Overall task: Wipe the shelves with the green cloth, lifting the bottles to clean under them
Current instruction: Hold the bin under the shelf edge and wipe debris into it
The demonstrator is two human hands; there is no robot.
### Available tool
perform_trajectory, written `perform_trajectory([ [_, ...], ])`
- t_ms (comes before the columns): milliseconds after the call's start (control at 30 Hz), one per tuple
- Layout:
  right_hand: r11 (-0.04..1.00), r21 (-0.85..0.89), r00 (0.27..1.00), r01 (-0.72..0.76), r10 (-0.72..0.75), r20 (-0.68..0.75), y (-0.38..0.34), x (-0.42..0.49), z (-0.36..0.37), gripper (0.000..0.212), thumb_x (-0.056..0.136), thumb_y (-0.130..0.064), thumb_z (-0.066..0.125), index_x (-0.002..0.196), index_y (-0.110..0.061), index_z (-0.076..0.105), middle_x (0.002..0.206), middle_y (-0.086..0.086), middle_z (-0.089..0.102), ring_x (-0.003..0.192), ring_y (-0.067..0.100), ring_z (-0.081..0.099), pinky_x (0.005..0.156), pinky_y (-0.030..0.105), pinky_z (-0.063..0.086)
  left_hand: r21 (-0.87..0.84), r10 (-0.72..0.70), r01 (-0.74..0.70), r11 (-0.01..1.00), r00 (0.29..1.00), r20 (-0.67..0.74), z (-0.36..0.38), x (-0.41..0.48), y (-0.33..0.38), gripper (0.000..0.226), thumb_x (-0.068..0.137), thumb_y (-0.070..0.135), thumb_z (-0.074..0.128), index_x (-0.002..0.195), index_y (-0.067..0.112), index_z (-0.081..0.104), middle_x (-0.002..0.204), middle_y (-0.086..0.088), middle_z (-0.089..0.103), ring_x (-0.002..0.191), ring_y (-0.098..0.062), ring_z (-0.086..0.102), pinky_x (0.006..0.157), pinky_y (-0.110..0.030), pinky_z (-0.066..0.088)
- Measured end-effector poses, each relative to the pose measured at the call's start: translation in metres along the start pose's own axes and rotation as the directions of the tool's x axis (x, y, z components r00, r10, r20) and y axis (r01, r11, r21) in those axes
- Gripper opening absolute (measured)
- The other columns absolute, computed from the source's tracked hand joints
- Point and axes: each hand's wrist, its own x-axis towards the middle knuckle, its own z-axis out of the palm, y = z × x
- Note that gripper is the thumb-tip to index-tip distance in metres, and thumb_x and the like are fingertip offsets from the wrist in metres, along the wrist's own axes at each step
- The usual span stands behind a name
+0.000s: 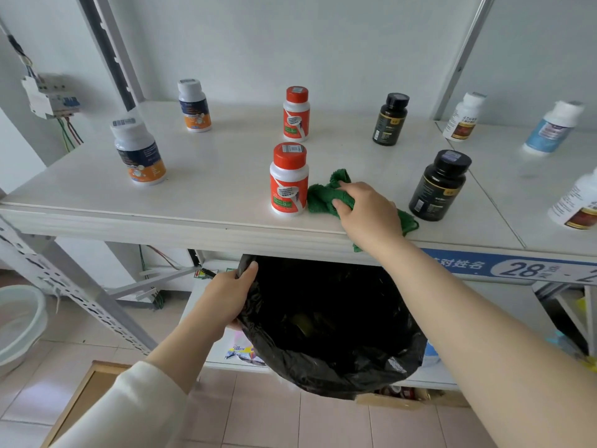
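Much of the green cloth lies hidden under the right hand, whose fingers curl round it and press it to the shelf. One corner shows again past the wrist, hanging over the shelf's front edge. The black bag is too dark inside to make out, save for a yellowish patch. The left hand grips the bag's rim below the shelf edge. At the right border one white bottle is cut off, and the blue label strip runs out of frame.

The cloth is deep green, nubbly and bunched into folds. It lies between the near red-capped bottle and the near black bottle, just beside the red-capped one; whether they touch I cannot tell.

Nine bottles stand upright: two red-capped, two black, two navy-and-orange bottles with white caps, and three white ones on the right-hand panel.
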Motion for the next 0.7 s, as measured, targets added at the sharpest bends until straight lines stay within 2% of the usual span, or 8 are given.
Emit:
perform_trajectory([
  [67,1.0,-0.014,0.999,-0.006,0.005,-0.051,0.0,-0.011,-0.002,0.039,0.094,-0.029,0.042,0.13,-0.015,0.047,0.135,0.002,0.049,0.117,0.026,0.051,0.098,0.038,0.032,0.009,0.002,-0.002,1.0,1.0,-0.007,0.002,0.001,-0.002,0.043,0.089,0.05,0.045,0.083,0.009,0.058,0.092,-0.013,0.061,0.075,-0.029,0.063,0.053,-0.031,0.054],
  [200,0.998,-0.04,0.995,0.055,-0.058,-0.08,-0.001,-0.047,-0.012,0.032,0.093,-0.025,0.044,0.123,-0.015,0.052,0.124,0.001,0.056,0.109,0.026,0.054,0.09,0.037,0.035,0.026,0.026,-0.026,0.999,1.0,-0.001,0.007,0.001,-0.008,0.051,0.084,0.057,0.046,0.089,0.008,0.058,0.084,-0.012,0.056,0.086,-0.034,0.063,0.084,-0.049,0.052],
  [333,0.988,-0.007,0.988,0.157,-0.157,0.01,0.007,-0.1,-0.024,0.03,0.092,-0.024,0.048,0.121,-0.017,0.055,0.122,-0.001,0.059,0.106,0.022,0.058,0.088,0.034,0.042,0.034,0.024,-0.025,0.999,0.999,0.022,0.018,-0.002,-0.012,0.054,0.081,0.06,0.046,0.08,0.007,0.055,0.084,-0.01,0.059,0.081,-0.025,0.06,0.086,-0.054,0.051],
  [433,0.989,0.147,0.994,0.008,-0.024,0.104,0.023,-0.126,-0.035,0.033,0.093,-0.027,0.046,0.126,-0.02,0.052,0.116,0.001,0.063,0.083,0.011,0.061,0.068,0.009,0.039,0.052,0.033,-0.035,0.998,0.998,0.051,0.03,-0.01,-0.011,0.056,0.083,0.058,0.046,0.084,0.003,0.058,0.086,-0.013,0.061,0.085,-0.03,0.063,0.086,-0.053,0.052],
  [533,0.972,0.207,0.989,-0.114,0.09,0.121,0.049,-0.138,-0.049,0.036,0.094,-0.029,0.045,0.129,-0.022,0.048,0.127,-0.001,0.058,0.107,0.021,0.058,0.074,0.011,0.037,0.042,0.046,-0.049,0.998,0.996,0.08,0.047,-0.019,-0.011,0.054,0.086,0.052,0.047,0.087,0.0,0.061,0.084,-0.015,0.058,0.084,-0.032,0.064,0.086,-0.053,0.052],
  [600,0.973,0.187,0.966,-0.137,0.09,0.241,0.066,-0.148,-0.057,0.036,0.094,-0.032,0.044,0.129,-0.026,0.048,0.124,0.001,0.061,0.108,0.028,0.059,0.086,0.027,0.043,0.04,0.048,-0.052,0.998,0.995,0.084,0.062,-0.026,-0.009,0.053,0.087,0.051,0.047,0.092,0.001,0.063,0.086,-0.017,0.062,0.087,-0.033,0.064,0.087,-0.05,0.052],
  [633,0.965,0.211,0.968,-0.158,0.108,0.229,0.074,-0.152,-0.063,0.035,0.094,-0.031,0.044,0.128,-0.027,0.049,0.118,-0.001,0.063,0.106,0.024,0.059,0.084,0.029,0.045,0.037,0.045,-0.049,0.998,0.995,0.093,0.071,-0.032,-0.007,0.049,0.087,0.05,0.048,0.09,0.004,0.064,0.087,-0.015,0.062,0.087,-0.031,0.063,0.088,-0.048,0.051],
  [700,0.939,0.289,0.974,-0.187,0.138,0.182,0.091,-0.155,-0.078,0.034,0.094,-0.03,0.044,0.127,-0.025,0.05,0.111,-0.013,0.056,0.105,0.006,0.051,0.077,0.017,0.039,0.023,0.033,-0.036,0.999,0.993,0.114,0.089,-0.041,-0.004,0.042,0.088,0.048,0.049,0.091,0.009,0.065,0.094,-0.012,0.066,0.09,-0.03,0.064,0.085,-0.043,0.052],
])
